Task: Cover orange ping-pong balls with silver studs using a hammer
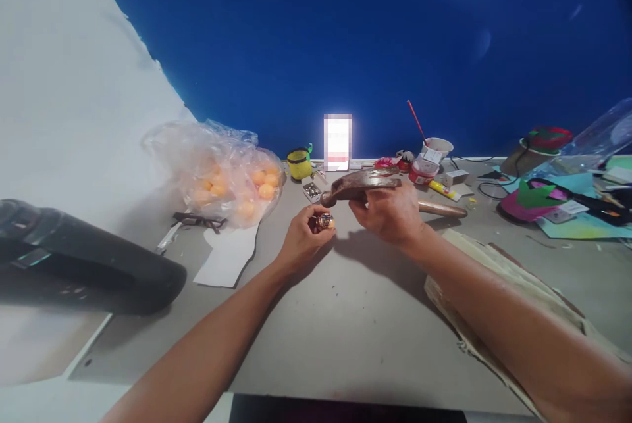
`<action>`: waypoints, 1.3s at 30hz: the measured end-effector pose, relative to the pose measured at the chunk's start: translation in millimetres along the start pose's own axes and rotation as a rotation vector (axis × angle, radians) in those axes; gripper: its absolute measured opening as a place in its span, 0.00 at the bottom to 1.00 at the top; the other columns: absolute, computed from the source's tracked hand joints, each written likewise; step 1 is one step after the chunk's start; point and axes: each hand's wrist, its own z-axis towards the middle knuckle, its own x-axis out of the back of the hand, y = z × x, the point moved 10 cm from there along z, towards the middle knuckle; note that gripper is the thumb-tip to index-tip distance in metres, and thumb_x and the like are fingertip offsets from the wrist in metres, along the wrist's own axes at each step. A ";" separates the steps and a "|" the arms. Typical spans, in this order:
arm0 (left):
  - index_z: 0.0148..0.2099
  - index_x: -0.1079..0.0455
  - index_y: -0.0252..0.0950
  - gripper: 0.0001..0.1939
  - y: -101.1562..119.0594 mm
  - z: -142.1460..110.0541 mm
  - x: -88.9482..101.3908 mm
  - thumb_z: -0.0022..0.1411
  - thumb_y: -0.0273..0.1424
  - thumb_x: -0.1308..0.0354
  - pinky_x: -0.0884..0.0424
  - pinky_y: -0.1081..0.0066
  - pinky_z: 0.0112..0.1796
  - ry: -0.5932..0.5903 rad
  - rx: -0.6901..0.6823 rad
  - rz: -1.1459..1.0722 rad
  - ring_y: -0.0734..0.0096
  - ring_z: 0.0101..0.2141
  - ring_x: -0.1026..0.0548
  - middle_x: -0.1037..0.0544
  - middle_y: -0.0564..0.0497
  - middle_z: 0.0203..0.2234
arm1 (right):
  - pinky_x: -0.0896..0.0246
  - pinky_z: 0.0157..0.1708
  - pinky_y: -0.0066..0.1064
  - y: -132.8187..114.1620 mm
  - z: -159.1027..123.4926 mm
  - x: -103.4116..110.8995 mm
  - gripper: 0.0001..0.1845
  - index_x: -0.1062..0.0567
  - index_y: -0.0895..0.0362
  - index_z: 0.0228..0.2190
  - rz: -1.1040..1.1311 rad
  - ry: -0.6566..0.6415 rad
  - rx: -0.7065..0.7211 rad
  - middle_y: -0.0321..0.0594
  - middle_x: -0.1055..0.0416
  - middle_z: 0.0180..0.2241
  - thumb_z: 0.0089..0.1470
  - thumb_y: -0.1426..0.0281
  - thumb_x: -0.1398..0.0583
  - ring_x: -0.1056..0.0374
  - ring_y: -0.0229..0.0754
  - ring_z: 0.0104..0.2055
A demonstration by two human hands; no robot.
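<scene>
My left hand [305, 233] is closed around a small round object [326, 221], shiny silver with some orange, held low over the table; what it is cannot be made out. My right hand [392, 212] grips a claw hammer [368, 181] close to its head, with the wooden handle sticking out to the right. The hammer's striking face hangs just above the small round object, with a slight gap. Just beyond my left hand lies a small open box [312, 191] of shiny metal bits.
A clear plastic bag [217, 173] of orange balls and eyeglasses [200, 220] lie left, near a large dark cylinder [89, 258]. A lit phone [338, 141] leans at the blue wall. Paper cups [438, 147], coloured crafts [533, 202] and folded cloth [508, 285] occupy the right.
</scene>
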 end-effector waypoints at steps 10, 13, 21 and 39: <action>0.43 0.28 0.36 0.19 -4.1 0.0 2.5 0.49 0.32 0.30 0.29 0.69 0.38 0.016 0.059 -0.100 0.68 0.33 0.23 0.21 0.51 0.32 | 0.40 0.36 0.35 1.2 0.7 -4.3 0.20 0.16 0.59 0.42 0.008 -0.033 -0.002 0.52 0.18 0.38 0.62 0.62 0.45 0.24 0.52 0.40; 0.42 0.29 0.36 0.18 -2.2 -0.4 2.2 0.49 0.31 0.30 0.30 0.70 0.36 0.017 0.045 -0.100 0.70 0.31 0.25 0.22 0.52 0.32 | 0.40 0.34 0.35 -4.6 -0.2 -13.7 0.18 0.16 0.58 0.40 0.020 -0.123 0.042 0.50 0.18 0.36 0.61 0.64 0.45 0.24 0.50 0.37; 0.42 0.30 0.37 0.17 4.4 -1.0 4.3 0.48 0.28 0.32 0.33 0.71 0.34 0.047 0.015 -0.164 0.73 0.29 0.29 0.27 0.56 0.28 | 0.39 0.35 0.35 -9.5 -3.0 -6.6 0.19 0.17 0.58 0.41 0.031 -0.056 0.034 0.51 0.18 0.37 0.62 0.62 0.45 0.23 0.51 0.39; 0.51 0.30 0.37 0.27 2.3 -3.2 -3.3 0.49 0.30 0.28 0.24 0.67 0.39 0.006 0.081 -0.447 0.64 0.40 0.18 0.23 0.48 0.44 | 0.38 0.36 0.36 4.2 1.1 4.5 0.19 0.17 0.58 0.41 -0.012 -0.066 -0.042 0.52 0.18 0.37 0.62 0.62 0.45 0.23 0.53 0.40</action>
